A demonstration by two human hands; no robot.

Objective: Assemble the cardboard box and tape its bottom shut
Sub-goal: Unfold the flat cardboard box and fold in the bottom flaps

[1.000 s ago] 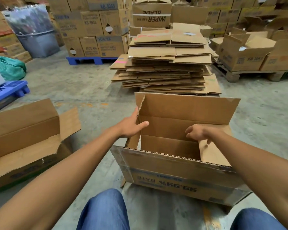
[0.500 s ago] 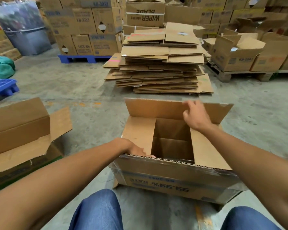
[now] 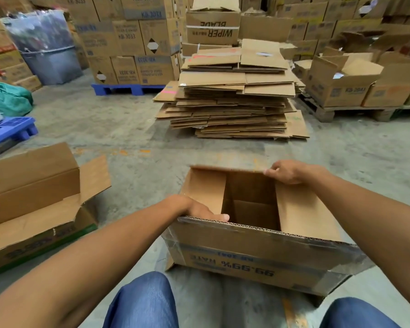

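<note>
A brown cardboard box (image 3: 251, 259) with upside-down print stands on the concrete floor between my knees, its open end facing up. Both short side flaps are folded inward, leaving a dark gap in the middle. My left hand (image 3: 197, 209) grips the near long flap at its left end, fingers curled over the corrugated edge. My right hand (image 3: 287, 172) holds the far long flap near its right end and has it tipped inward over the opening. No tape or tape gun is in view.
Another opened box (image 3: 33, 204) lies on the floor at my left. A tall stack of flattened cartons (image 3: 234, 98) sits straight ahead. Full cartons on a blue pallet (image 3: 128, 88) and a wooden pallet (image 3: 327, 114) line the back; another blue pallet (image 3: 7, 131) is far left.
Both side flaps have gone down flat. My left hand moved to the near flap's edge; my right hand went to the far flap and pulled it from upright down toward the opening.
</note>
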